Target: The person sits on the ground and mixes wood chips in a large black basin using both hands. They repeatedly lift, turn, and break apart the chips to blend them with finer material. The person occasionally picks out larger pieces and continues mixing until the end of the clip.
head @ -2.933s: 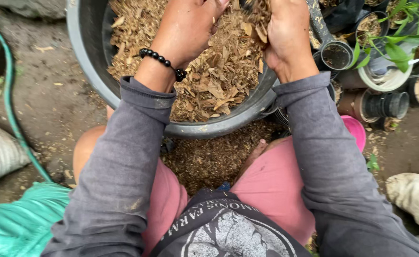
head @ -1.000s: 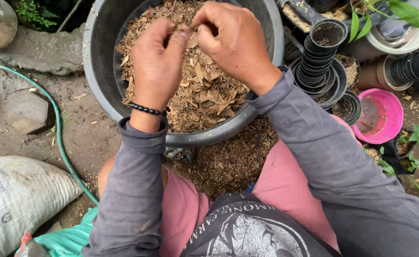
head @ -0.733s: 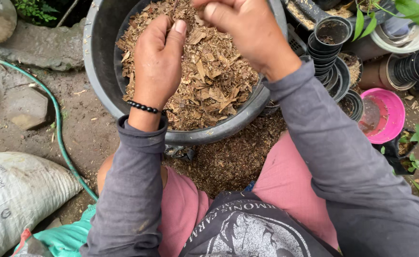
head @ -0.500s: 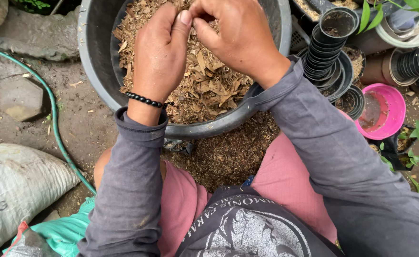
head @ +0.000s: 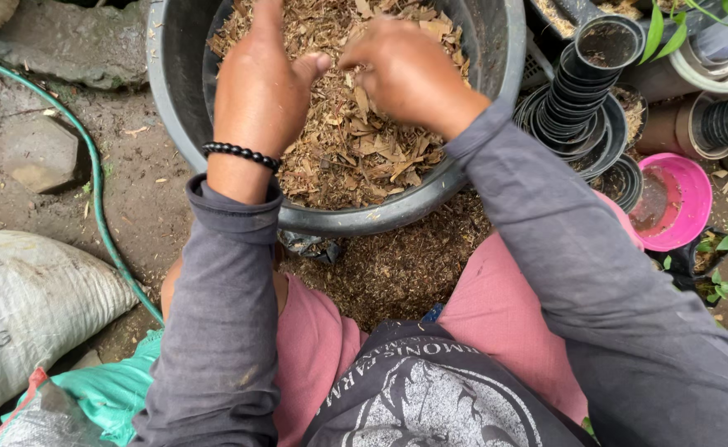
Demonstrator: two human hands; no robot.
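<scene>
A large grey tub [head: 174, 99] stands on the ground in front of my knees, filled with dry brown leaf and bark mulch [head: 356, 149]. Both my hands are over the mulch. My left hand [head: 256, 83], with a black bead bracelet at the wrist, rests palm down on it, fingers curled into the pieces. Just to its right, my right hand [head: 401, 70] has its fingers bent down into the mulch, thumb close to my left thumb. Whether either hand grips any pieces is hidden under the fingers.
A stack of small black plastic pots [head: 579, 91] lies to the right of the tub, with a pink bowl [head: 670, 203] beyond. A green hose [head: 99, 199] curves across the dirt at left, near a white sack [head: 25, 314] and stones [head: 41, 153].
The view has shifted a little. My right hand came down from the tub's far rim to the mulch beside my left hand; both hands stay in the tub.
</scene>
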